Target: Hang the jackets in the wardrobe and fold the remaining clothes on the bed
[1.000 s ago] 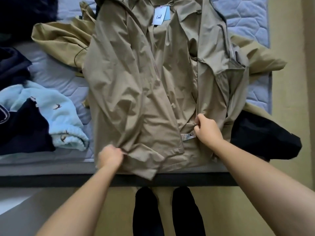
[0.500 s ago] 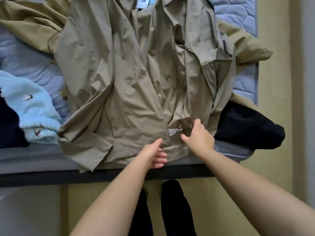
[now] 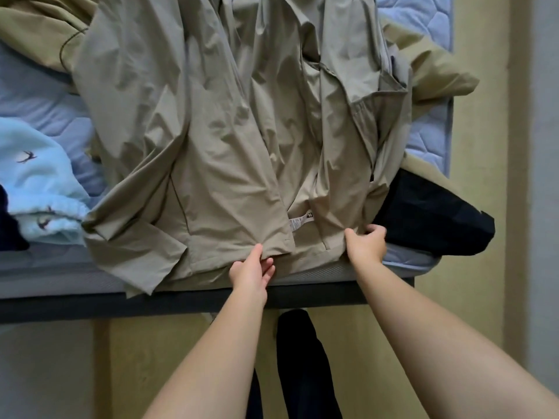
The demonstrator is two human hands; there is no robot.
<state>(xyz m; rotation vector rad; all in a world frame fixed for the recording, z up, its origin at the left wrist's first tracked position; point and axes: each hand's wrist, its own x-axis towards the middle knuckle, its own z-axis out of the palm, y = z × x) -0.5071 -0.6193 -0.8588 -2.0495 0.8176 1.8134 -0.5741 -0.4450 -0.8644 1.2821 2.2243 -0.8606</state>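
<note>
You are looking at a plain khaki-beige jacket [image 3: 211,131] with a small white label [image 3: 301,220], lying over a yellower tan garment [image 3: 36,28]. The sweatshirt [image 3: 36,176] is pale blue with small dark birds, the mattress [image 3: 423,134] lavender-blue with hexagon quilting, the black garment [image 3: 429,219] plain

No words can be read here. A small white tag [image 3: 299,220] is sewn inside the tan jacket [image 3: 211,146], near its bottom edge. It has tiny gray print, too small to make out, and maybe a little black square mark at one end.
</note>
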